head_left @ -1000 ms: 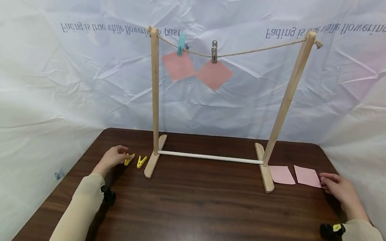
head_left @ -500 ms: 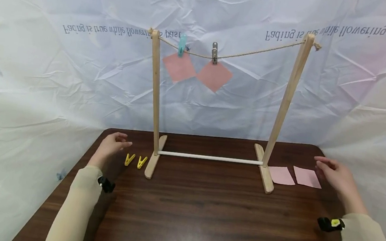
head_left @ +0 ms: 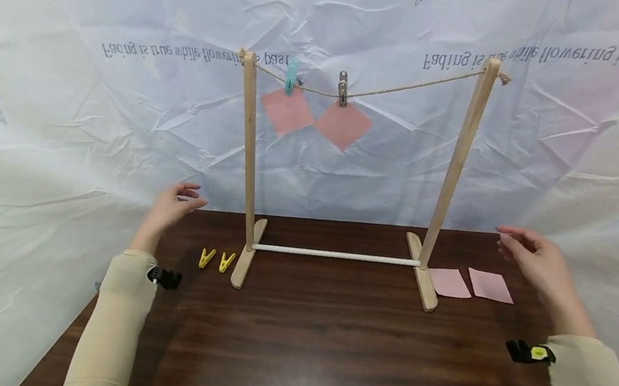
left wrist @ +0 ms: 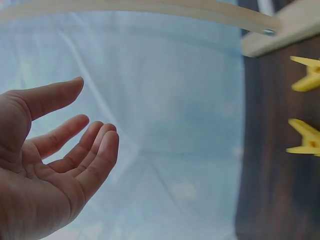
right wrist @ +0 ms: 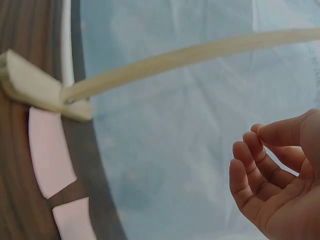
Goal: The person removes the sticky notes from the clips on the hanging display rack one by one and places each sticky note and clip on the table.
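My left hand (head_left: 168,210) is raised above the left end of the table, thumb apart from loosely bent fingers, holding nothing. Below it lie two yellow clothespins, the left clothespin (head_left: 206,258) and the right clothespin (head_left: 226,262). On the other side my right hand (head_left: 543,268) hovers over the table with nothing in it; in the right wrist view its thumb (right wrist: 285,132) comes close to the index fingertip. Two pale pink paper squares lie nearest to it, the inner square (head_left: 450,283) by the stand's foot and the outer square (head_left: 490,285).
A wooden stand (head_left: 248,148) with a sagging rope (head_left: 413,89) rises from the dark table (head_left: 316,334). From the rope hang two pink squares, one by a blue clothespin (head_left: 291,77), the other by a grey clothespin (head_left: 343,88). A printed white sheet (head_left: 339,183) backs everything.
Both hands have lifted up and away from the table, the left off the yellow clothespins, the right off the pink paper squares. The clothespins and squares stay where they lay.
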Demonstrator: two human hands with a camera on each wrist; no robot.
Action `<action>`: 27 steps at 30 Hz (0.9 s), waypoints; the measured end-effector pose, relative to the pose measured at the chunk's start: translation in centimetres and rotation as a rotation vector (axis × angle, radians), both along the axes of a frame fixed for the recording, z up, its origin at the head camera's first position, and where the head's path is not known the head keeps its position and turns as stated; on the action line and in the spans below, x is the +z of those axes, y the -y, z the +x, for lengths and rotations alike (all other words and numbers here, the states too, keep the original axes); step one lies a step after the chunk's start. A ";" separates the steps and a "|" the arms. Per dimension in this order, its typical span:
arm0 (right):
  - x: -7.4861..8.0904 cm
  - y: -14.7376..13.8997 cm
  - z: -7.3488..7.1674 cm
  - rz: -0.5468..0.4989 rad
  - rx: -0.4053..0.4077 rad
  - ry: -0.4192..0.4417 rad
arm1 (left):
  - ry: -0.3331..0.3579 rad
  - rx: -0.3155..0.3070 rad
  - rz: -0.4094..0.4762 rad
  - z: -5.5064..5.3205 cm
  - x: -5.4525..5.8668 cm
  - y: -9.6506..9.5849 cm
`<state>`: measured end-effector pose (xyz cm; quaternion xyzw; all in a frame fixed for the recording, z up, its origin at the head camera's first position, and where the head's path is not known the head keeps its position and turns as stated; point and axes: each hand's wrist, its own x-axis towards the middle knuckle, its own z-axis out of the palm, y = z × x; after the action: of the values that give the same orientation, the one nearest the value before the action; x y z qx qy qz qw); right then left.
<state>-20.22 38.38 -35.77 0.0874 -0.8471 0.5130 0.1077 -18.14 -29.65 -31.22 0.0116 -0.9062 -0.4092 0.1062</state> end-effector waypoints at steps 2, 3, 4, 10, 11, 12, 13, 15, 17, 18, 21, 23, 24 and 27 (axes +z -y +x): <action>0.6 0.4 0.2 -0.022 0.016 -0.018 | -0.023 0.008 -0.002 0.6 1.3 -0.5; 0.9 0.7 0.4 -0.030 0.020 -0.029 | -0.034 0.011 -0.003 0.9 1.8 -0.7; 1.2 0.9 0.5 -0.046 0.028 -0.042 | -0.043 0.013 0.001 1.2 2.3 -0.9; 2.7 2.0 1.1 -0.109 0.058 -0.123 | -0.108 0.008 -0.024 2.6 4.4 -1.3; 3.0 2.2 1.2 -0.106 0.057 -0.131 | -0.117 0.006 -0.022 2.8 4.7 -1.4; 3.2 2.4 1.3 -0.096 0.049 -0.136 | -0.123 0.005 -0.015 3.0 4.9 -1.4; 3.5 2.6 1.5 -0.084 0.039 -0.139 | -0.125 0.007 -0.010 3.1 5.1 -1.5; 4.0 3.1 1.7 -0.073 0.033 -0.140 | -0.127 0.004 -0.002 3.2 5.3 -1.8; 4.4 3.7 1.8 -0.059 0.027 -0.145 | -0.129 -0.005 -0.008 3.2 5.4 -2.1; 4.6 4.0 1.8 -0.050 0.026 -0.147 | -0.130 -0.011 -0.015 3.1 5.5 -2.2; 4.9 5.1 1.7 -0.032 0.044 -0.169 | -0.139 -0.028 -0.029 3.0 5.4 -2.5; 5.1 5.8 1.6 -0.018 0.050 -0.184 | -0.145 -0.034 -0.038 3.0 5.5 -2.8; 5.2 6.2 1.5 -0.011 0.058 -0.191 | -0.147 -0.035 -0.043 3.0 5.5 -2.9; 5.8 7.1 1.2 0.001 0.072 -0.198 | -0.151 -0.047 -0.061 3.0 5.8 -3.5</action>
<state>-19.04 31.25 -29.99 0.1682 -0.8290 0.5047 0.1724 -15.09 -26.11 -25.41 -0.0439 -0.9076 -0.3835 0.1650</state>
